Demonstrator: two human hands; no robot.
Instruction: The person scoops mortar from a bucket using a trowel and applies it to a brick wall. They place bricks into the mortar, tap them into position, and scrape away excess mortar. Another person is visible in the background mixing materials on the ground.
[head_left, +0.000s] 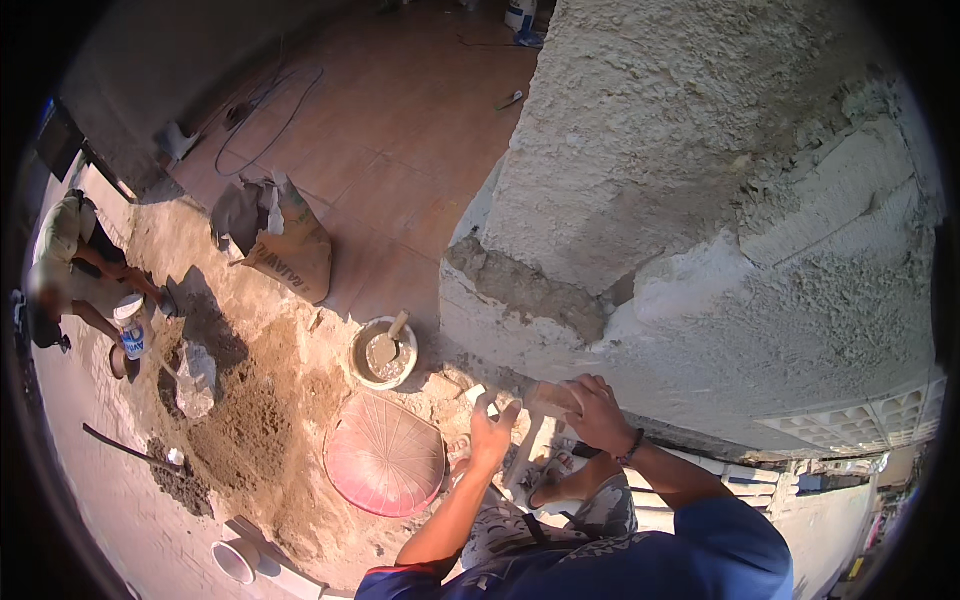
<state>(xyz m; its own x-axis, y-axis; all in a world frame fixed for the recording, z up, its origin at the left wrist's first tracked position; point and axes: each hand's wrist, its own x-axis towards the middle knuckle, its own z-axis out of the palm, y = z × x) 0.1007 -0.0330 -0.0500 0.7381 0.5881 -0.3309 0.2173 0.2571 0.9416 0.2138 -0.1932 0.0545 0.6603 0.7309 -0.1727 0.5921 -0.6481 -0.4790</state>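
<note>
Two hands of mine are working at the lower edge of the rough grey plastered wall (700, 150). My right hand (592, 412) is curling its fingers around a small pale block-like float (548, 398) and pressing it against the wall's bottom ledge. My left hand (490, 428) is hovering just beside it, fingers loosely spread and thumb raised, gripping nothing that I can make out. How much of the float is under my right palm I cannot tell, since my fingers are covering most of it. Below me, a round bucket of grey mortar (383, 353) with a trowel (387, 343) standing in it is sitting on the sandy ground, near a round red woven basket (385, 455). My feet are partly hidden behind my arms.
</note>
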